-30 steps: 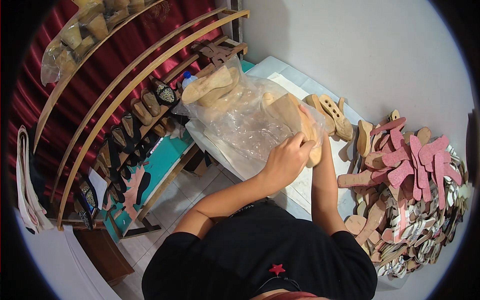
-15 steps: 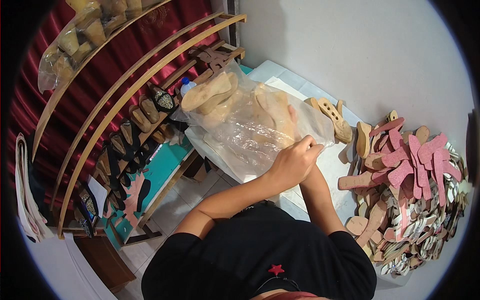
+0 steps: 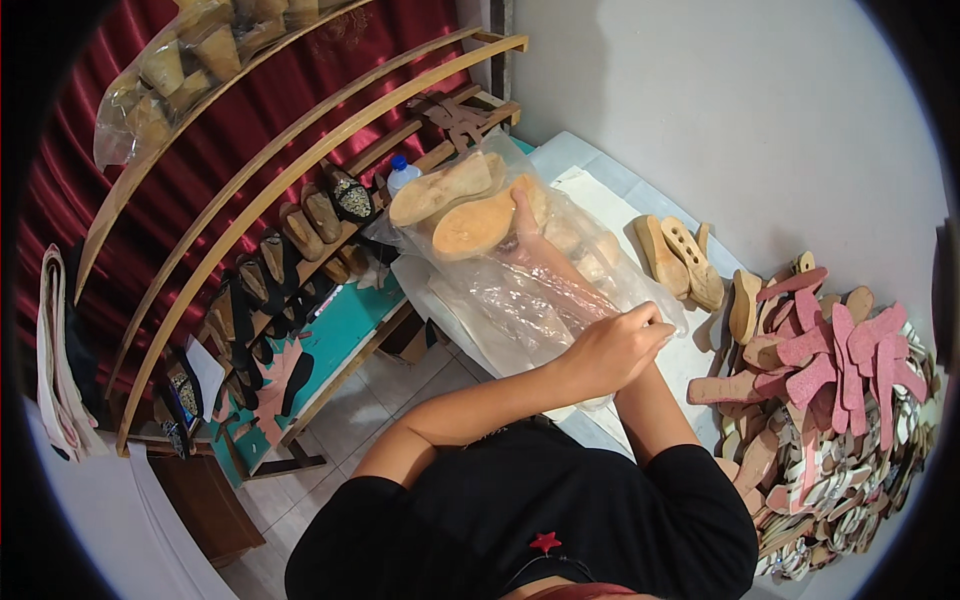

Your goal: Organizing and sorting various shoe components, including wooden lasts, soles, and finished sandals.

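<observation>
A clear plastic bag (image 3: 470, 300) with several tan shoe soles in it lies on the white-covered table. My left hand (image 3: 622, 345) is closed on the bag's near right edge. My right forearm passes beneath it into the bag, where my right hand (image 3: 525, 215) shows blurred through the plastic. Its fingers are wrapped round the edge of a tan shoe sole (image 3: 472, 228), whose broad flat side faces up. Another tan shoe sole (image 3: 445, 190) lies just beyond it. A pair of tan wedge soles (image 3: 680, 262), one with round holes, sits outside the bag to the right.
Pink strap pieces (image 3: 840, 350) lie heaped over white straps and soles at the right. A wooden rack (image 3: 300, 160) with dark shoes (image 3: 255, 280) stands at the left, above a teal shelf (image 3: 350, 315). A blue-capped bottle (image 3: 402, 175) stands behind the bag. A white wall rises behind the table.
My right arm has reached deeper into the bag, toward the far left, and a sole there has turned its flat side up. My left hand keeps its hold. The view has shifted slightly.
</observation>
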The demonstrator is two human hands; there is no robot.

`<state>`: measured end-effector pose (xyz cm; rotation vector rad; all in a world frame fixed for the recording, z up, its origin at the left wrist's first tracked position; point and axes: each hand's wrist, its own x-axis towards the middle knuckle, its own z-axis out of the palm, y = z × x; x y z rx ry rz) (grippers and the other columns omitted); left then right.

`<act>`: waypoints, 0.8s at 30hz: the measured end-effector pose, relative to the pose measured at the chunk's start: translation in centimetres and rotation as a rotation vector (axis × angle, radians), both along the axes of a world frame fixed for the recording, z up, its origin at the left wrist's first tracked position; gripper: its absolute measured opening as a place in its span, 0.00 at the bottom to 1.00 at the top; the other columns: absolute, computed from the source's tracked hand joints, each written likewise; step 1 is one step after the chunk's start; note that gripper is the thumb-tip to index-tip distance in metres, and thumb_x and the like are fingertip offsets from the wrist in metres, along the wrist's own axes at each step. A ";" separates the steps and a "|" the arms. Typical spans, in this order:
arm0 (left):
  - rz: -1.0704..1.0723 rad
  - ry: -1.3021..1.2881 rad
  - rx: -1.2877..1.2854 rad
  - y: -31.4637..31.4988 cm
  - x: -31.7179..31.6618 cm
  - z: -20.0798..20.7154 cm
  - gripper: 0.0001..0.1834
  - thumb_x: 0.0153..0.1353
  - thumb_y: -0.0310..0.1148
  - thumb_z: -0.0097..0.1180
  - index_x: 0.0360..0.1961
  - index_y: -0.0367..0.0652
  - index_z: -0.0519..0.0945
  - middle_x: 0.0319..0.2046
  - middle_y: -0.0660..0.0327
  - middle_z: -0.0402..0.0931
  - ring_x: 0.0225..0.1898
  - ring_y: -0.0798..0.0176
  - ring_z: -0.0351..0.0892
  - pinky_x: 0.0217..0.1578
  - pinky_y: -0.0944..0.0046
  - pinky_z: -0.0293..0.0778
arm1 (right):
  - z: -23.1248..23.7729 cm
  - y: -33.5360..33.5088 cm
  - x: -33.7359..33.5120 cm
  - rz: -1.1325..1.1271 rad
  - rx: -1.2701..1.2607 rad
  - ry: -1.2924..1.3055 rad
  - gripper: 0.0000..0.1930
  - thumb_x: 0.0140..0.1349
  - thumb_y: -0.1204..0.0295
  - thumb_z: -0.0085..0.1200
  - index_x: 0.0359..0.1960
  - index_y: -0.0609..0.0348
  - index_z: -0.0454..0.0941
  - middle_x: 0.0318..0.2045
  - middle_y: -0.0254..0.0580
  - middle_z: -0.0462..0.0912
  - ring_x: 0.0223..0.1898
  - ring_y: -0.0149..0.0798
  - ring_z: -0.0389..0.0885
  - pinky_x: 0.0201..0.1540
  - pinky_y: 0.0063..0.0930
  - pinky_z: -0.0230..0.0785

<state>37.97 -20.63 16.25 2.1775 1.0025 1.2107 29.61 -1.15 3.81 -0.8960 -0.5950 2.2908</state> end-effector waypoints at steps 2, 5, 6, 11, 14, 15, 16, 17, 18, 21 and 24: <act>-0.020 -0.020 -0.008 0.2 -0.1 0.0 0.10 0.53 0.24 0.50 0.37 0.35 0.76 0.31 0.55 0.69 0.30 0.53 0.74 0.30 0.59 0.70 | -0.5 0.6 -1.0 0.011 0.063 -0.078 0.40 0.50 0.37 0.41 0.57 0.56 0.60 0.56 0.49 0.63 0.56 0.49 0.62 0.57 0.46 0.53; -0.039 -0.043 -0.029 0.2 -0.6 -0.2 0.09 0.54 0.25 0.49 0.37 0.34 0.76 0.31 0.55 0.69 0.30 0.53 0.74 0.31 0.60 0.70 | 0.2 0.1 -2.3 0.054 0.104 -0.125 0.42 0.50 0.38 0.42 0.60 0.54 0.54 0.59 0.50 0.57 0.59 0.51 0.56 0.59 0.48 0.47; -0.043 -0.045 -0.038 0.1 -0.9 -0.3 0.09 0.54 0.25 0.49 0.37 0.34 0.76 0.31 0.55 0.69 0.30 0.53 0.74 0.31 0.60 0.70 | 1.1 -0.6 -2.7 0.036 0.133 -0.176 0.43 0.50 0.38 0.43 0.61 0.52 0.50 0.61 0.50 0.54 0.60 0.51 0.53 0.60 0.50 0.44; -0.051 -0.048 -0.042 0.5 -0.9 -0.4 0.09 0.55 0.25 0.49 0.37 0.34 0.76 0.31 0.55 0.69 0.30 0.53 0.74 0.31 0.60 0.70 | 0.8 0.0 -2.9 0.034 0.189 -0.184 0.44 0.49 0.40 0.45 0.64 0.48 0.44 0.63 0.51 0.47 0.63 0.52 0.45 0.61 0.53 0.35; -0.060 -0.064 -0.033 0.7 -1.0 -0.5 0.09 0.55 0.26 0.48 0.37 0.35 0.76 0.31 0.55 0.69 0.30 0.53 0.74 0.30 0.60 0.70 | 0.2 0.7 -3.0 0.057 0.250 -0.235 0.44 0.49 0.40 0.46 0.63 0.52 0.47 0.61 0.51 0.53 0.61 0.52 0.51 0.59 0.52 0.44; -0.065 -0.064 -0.030 0.7 -1.0 -0.5 0.10 0.55 0.26 0.48 0.37 0.35 0.76 0.31 0.55 0.70 0.29 0.53 0.74 0.30 0.60 0.70 | -0.1 0.9 -3.2 0.054 0.308 -0.312 0.44 0.49 0.40 0.46 0.62 0.56 0.50 0.58 0.52 0.58 0.59 0.52 0.56 0.56 0.50 0.51; -0.075 -0.064 -0.029 0.8 -0.9 -0.5 0.10 0.55 0.26 0.48 0.37 0.35 0.76 0.31 0.55 0.70 0.29 0.53 0.74 0.30 0.60 0.70 | -1.0 1.7 -3.1 0.042 0.365 -0.390 0.44 0.50 0.39 0.45 0.60 0.61 0.53 0.55 0.54 0.63 0.56 0.52 0.62 0.52 0.48 0.59; -0.090 -0.056 -0.031 0.9 -0.5 -0.4 0.10 0.55 0.26 0.48 0.37 0.35 0.76 0.31 0.55 0.70 0.29 0.54 0.74 0.30 0.60 0.70 | -2.3 3.0 -2.7 0.026 0.365 -0.393 0.44 0.50 0.39 0.45 0.60 0.61 0.53 0.55 0.54 0.63 0.56 0.52 0.62 0.52 0.48 0.59; -0.115 -0.048 -0.032 1.0 0.0 -0.2 0.10 0.55 0.26 0.49 0.37 0.36 0.76 0.31 0.56 0.70 0.29 0.54 0.74 0.30 0.60 0.70 | -3.8 4.9 -1.7 0.003 0.484 -0.491 0.47 0.48 0.37 0.46 0.58 0.67 0.56 0.56 0.59 0.60 0.56 0.55 0.62 0.55 0.49 0.55; -0.054 -0.009 -0.046 0.7 -1.1 -0.6 0.09 0.55 0.26 0.49 0.37 0.37 0.76 0.30 0.57 0.70 0.29 0.55 0.74 0.30 0.60 0.70 | -2.2 2.7 -2.9 0.056 0.527 -0.582 0.50 0.46 0.35 0.45 0.55 0.74 0.60 0.56 0.66 0.58 0.57 0.56 0.60 0.57 0.45 0.54; -0.078 -0.029 -0.026 1.0 -0.6 -1.0 0.09 0.54 0.26 0.49 0.36 0.38 0.77 0.30 0.58 0.70 0.28 0.56 0.74 0.29 0.61 0.70 | -1.9 3.5 -1.8 0.044 0.549 -0.683 0.49 0.46 0.35 0.44 0.54 0.74 0.61 0.55 0.69 0.59 0.57 0.54 0.61 0.54 0.42 0.61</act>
